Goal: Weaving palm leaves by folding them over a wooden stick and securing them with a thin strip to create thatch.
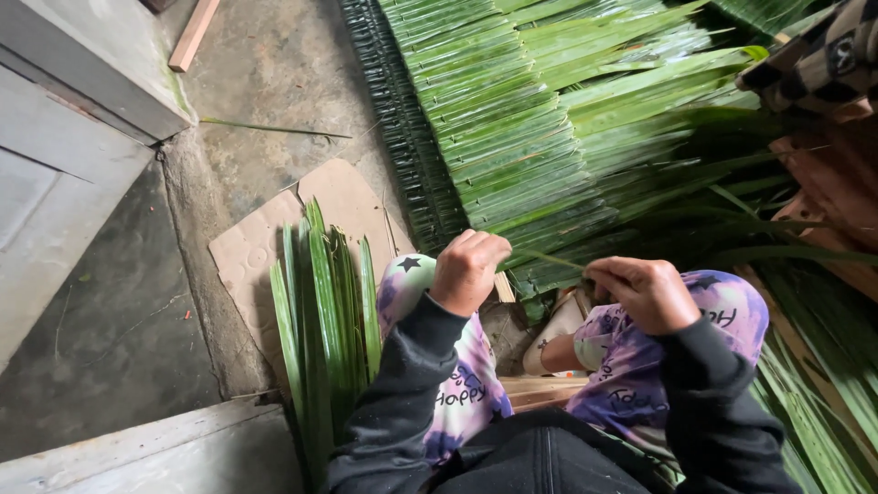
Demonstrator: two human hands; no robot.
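While the person sits: both hands work over the knees.
Leaf strip (547,260): thin and green, its long axis running across between the two hands.
Left hand (468,267): fingers curled shut, seemingly on the strip's left end.
Right hand (646,291): fingers pinched on the right end, equally near.
Ahead: stitched leaf panels (512,128), just beyond the knuckles.
Left side: upright leaf bundle (325,320) against cardboard (251,247) on the floor.
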